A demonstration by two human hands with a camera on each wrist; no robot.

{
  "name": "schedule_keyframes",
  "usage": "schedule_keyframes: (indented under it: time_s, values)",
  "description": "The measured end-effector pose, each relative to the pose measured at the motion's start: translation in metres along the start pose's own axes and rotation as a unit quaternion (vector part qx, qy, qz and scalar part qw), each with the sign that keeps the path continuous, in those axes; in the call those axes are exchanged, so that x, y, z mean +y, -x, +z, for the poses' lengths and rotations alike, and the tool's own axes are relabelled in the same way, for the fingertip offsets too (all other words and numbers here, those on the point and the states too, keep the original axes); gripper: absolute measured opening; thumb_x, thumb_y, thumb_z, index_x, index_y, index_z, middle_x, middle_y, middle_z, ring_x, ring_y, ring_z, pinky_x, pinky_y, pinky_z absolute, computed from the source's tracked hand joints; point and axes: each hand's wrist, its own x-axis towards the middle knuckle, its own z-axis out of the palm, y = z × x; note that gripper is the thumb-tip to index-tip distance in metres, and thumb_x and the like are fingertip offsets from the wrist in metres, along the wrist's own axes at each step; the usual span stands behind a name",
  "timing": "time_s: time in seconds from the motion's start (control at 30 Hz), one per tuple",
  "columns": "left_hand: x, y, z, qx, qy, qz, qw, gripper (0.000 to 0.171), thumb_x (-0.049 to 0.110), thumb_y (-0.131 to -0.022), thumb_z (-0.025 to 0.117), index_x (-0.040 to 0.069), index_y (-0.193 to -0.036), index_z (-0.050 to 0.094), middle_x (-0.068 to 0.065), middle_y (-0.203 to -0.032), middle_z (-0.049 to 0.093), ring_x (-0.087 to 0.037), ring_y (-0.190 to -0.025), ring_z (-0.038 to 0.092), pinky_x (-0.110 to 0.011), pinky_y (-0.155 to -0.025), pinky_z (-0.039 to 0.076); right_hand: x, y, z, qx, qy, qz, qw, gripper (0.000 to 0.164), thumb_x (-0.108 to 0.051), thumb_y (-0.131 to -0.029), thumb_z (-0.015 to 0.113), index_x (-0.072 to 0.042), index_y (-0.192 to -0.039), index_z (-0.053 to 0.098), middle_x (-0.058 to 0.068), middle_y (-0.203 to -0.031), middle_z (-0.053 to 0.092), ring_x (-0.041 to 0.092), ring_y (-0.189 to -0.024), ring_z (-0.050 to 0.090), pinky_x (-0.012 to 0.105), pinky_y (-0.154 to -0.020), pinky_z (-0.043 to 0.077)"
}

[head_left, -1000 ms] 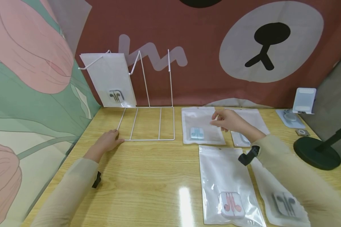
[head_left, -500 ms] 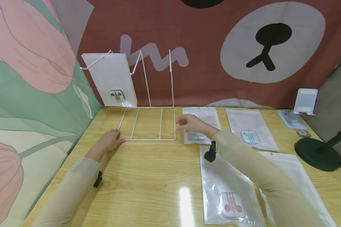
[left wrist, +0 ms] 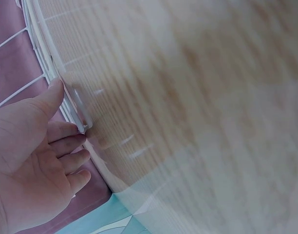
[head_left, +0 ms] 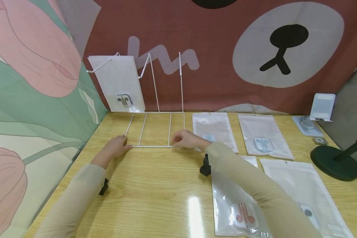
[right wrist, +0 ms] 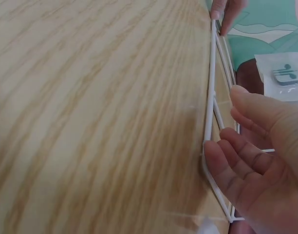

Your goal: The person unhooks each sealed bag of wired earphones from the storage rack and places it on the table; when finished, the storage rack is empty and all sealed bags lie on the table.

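Note:
A white wire display rack stands on the table against the backdrop. My left hand grips its front left corner, thumb along the front bar and fingers by the side bar. My right hand is at the right part of the front bar; in the right wrist view its fingers are loosely bent, with a fingertip against or very near the bar. From the rack's left hook hangs a white zip bag with earphones in a case. The rack's other hooks carry nothing.
Right of the rack lie several zip bags of earphones: two small ones at the back, two larger ones in front. The right sleeve covers part of one. A phone stand and a dark round base are at far right.
My right hand has moved left and down from over the small bags to the rack's front bar. The left hand has stayed at the rack's corner.

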Motion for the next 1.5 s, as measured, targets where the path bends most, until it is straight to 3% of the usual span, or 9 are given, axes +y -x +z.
schedule_keyframes:
  time_s: [0.17,0.47,0.83,0.97,1.1,1.27,1.33,1.4,1.5]
  values:
    - [0.002,-0.001,-0.001,-0.006,0.001,-0.002,1.0,0.056,0.029,-0.095,0.052,-0.016,-0.125,0.042,-0.037,-0.131,0.036,-0.051,-0.118,0.036,-0.055,-0.1,0.029,-0.001,-0.001,0.006,0.006,-0.009,0.028,1.0,0.01,-0.009,-0.081,0.071,-0.005,-0.089,0.068,-0.001,-0.083,0.063,0.013,-0.079,0.055,0.024,-0.068,0.047]
    - [0.003,0.001,-0.002,-0.005,0.005,-0.008,0.9999,0.057,0.028,-0.095,0.051,-0.017,-0.127,0.04,-0.037,-0.132,0.035,-0.051,-0.119,0.035,-0.055,-0.1,0.028,0.006,-0.003,0.009,0.009,0.042,0.0,0.999,0.006,-0.004,-0.08,0.07,-0.008,-0.078,0.066,-0.002,-0.069,0.057,0.01,-0.064,0.048,0.021,-0.057,0.042]
    - [-0.003,0.001,-0.003,-0.007,0.039,0.001,0.9992,0.067,0.041,-0.095,0.047,-0.016,-0.13,0.037,-0.037,-0.133,0.033,-0.052,-0.12,0.032,-0.054,-0.103,0.025,0.011,-0.001,0.008,0.014,0.061,-0.016,0.998,0.008,0.001,-0.083,0.065,-0.006,-0.085,0.069,-0.003,-0.068,0.055,0.008,-0.061,0.048,0.02,-0.054,0.042]
    - [-0.004,0.0,-0.014,0.004,0.066,0.019,0.9976,0.064,0.04,-0.095,0.047,-0.015,-0.128,0.041,-0.037,-0.132,0.035,-0.051,-0.119,0.034,-0.054,-0.102,0.027,0.012,0.0,0.01,0.018,0.064,-0.023,0.998,0.009,0.002,-0.082,0.065,-0.006,-0.084,0.068,-0.002,-0.067,0.054,0.009,-0.06,0.048,0.02,-0.054,0.043]
    - [0.002,-0.004,-0.04,0.064,0.086,0.033,0.9937,0.05,0.025,-0.096,0.05,-0.015,-0.126,0.045,-0.035,-0.131,0.038,-0.049,-0.12,0.035,-0.055,-0.102,0.027,0.013,0.001,0.01,0.013,0.06,-0.014,0.998,0.01,0.002,-0.082,0.064,-0.007,-0.083,0.068,0.0,-0.067,0.054,0.012,-0.06,0.05,0.024,-0.054,0.045]
    - [0.003,-0.014,-0.082,0.178,0.111,0.042,0.9768,0.041,0.019,-0.097,0.048,-0.011,-0.124,0.049,-0.031,-0.128,0.045,-0.045,-0.118,0.039,-0.055,-0.1,0.029,0.015,0.002,0.009,0.008,0.05,-0.005,0.999,0.014,0.002,-0.083,0.064,-0.011,-0.083,0.067,0.0,-0.071,0.056,0.012,-0.062,0.051,0.023,-0.053,0.047]
    - [0.004,-0.018,-0.099,0.223,0.124,0.024,0.9665,0.04,0.021,-0.098,0.046,-0.008,-0.125,0.05,-0.028,-0.124,0.049,-0.04,-0.101,0.052,-0.051,-0.088,0.041,0.014,0.002,0.009,0.005,0.044,0.004,0.999,0.014,0.002,-0.084,0.063,-0.011,-0.085,0.067,0.0,-0.072,0.057,0.012,-0.06,0.051,0.022,-0.05,0.047]
    - [0.005,-0.022,-0.116,0.27,0.148,0.0,0.9513,0.04,0.021,-0.098,0.045,-0.006,-0.127,0.049,-0.027,-0.12,0.051,-0.035,-0.082,0.054,-0.045,-0.071,0.045,0.012,0.002,0.009,0.002,0.05,0.019,0.999,0.011,0.0,-0.085,0.063,-0.01,-0.087,0.068,0.001,-0.074,0.058,0.012,-0.062,0.051,0.022,-0.051,0.046]
    - [0.006,-0.029,-0.138,0.324,0.203,-0.041,0.9232,0.043,0.023,-0.098,0.043,-0.003,-0.132,0.045,-0.024,-0.123,0.05,-0.031,-0.081,0.053,-0.039,-0.069,0.044,0.012,0.0,0.01,0.004,0.057,0.009,0.998,0.01,-0.001,-0.085,0.064,-0.01,-0.087,0.068,-0.001,-0.075,0.058,0.012,-0.065,0.051,0.022,-0.054,0.047]
